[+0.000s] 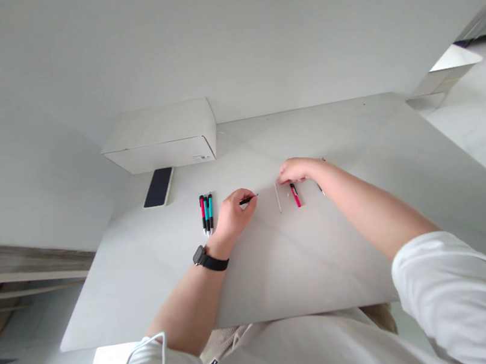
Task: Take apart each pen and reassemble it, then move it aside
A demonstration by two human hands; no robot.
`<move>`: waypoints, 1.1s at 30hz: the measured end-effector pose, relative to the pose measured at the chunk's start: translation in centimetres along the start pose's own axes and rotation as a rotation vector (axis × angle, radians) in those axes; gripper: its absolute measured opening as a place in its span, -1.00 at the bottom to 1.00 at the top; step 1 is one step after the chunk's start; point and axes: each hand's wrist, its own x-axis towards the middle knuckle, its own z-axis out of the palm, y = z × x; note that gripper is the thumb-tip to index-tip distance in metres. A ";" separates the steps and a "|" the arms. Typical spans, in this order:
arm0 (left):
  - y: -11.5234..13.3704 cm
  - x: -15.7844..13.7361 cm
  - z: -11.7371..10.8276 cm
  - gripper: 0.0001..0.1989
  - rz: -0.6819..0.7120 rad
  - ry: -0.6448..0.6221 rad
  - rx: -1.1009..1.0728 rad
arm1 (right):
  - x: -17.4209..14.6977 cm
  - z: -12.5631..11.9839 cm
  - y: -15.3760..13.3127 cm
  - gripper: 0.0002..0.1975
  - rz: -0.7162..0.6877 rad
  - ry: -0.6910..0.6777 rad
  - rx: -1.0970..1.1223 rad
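Observation:
My left hand [235, 212] is closed around a black pen part [247, 200], whose thin tip points right. My right hand [295, 169] reaches over the table with fingers pinched at the upper end of a slim whitish pen refill [278, 199]. Just below that hand lies a pink pen barrel [296, 197] with a black upper part. A tiny pale piece [287, 195] sits between refill and barrel. Partly hidden by my right forearm is another thin dark pen part [321, 189]. Left of my left hand, several pink and turquoise click pens [206, 214] lie side by side.
A long white box [161, 154] stands at the back left against the wall. In front of it lies a smartphone [158, 187] with a dark screen. The white table [284, 273] ends close to my body.

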 end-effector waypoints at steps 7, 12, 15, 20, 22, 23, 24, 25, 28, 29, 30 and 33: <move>0.6 -0.2 0.1 -0.90 0.042 0.041 -0.058 | -5.4 2.1 -0.6 -0.82 -0.402 0.397 0.132; 1.4 -0.5 -0.2 -0.91 0.091 0.051 -0.057 | -8.5 5.4 -2.5 -0.73 -0.488 0.310 0.236; 1.7 -0.6 -0.4 -0.91 0.107 0.057 -0.052 | -8.5 6.4 -3.0 -0.74 -0.519 0.308 0.270; 1.8 -0.6 -0.4 -0.91 0.115 0.053 -0.056 | -7.5 6.7 -3.1 -0.73 -0.534 0.264 0.331; 1.7 -0.6 -0.3 -0.91 0.111 0.047 -0.056 | -7.3 6.7 -3.1 -0.72 -0.540 0.256 0.348; 1.6 -0.6 -0.2 -0.91 0.107 0.045 -0.055 | -7.2 6.7 -3.2 -0.73 -0.544 0.255 0.352; 1.6 -0.6 -0.2 -0.91 0.103 0.043 -0.054 | -7.2 6.7 -3.3 -0.73 -0.547 0.251 0.352; 1.5 -0.6 -0.2 -0.90 0.101 0.042 -0.054 | -7.2 6.7 -3.3 -0.73 -0.549 0.247 0.351; 1.5 -0.6 -0.1 -0.89 0.093 0.048 -0.054 | -7.1 6.8 -3.5 -0.73 -0.546 0.237 0.349; 1.5 -0.6 -0.1 -0.89 0.092 0.050 -0.052 | -7.1 6.8 -3.5 -0.72 -0.545 0.234 0.349; 1.5 -0.6 -0.1 -0.90 0.091 0.054 -0.048 | -7.1 6.8 -3.5 -0.72 -0.546 0.232 0.348; 1.4 -0.6 -0.1 -0.90 0.089 0.065 -0.034 | -6.9 6.8 -3.4 -0.73 -0.549 0.237 0.337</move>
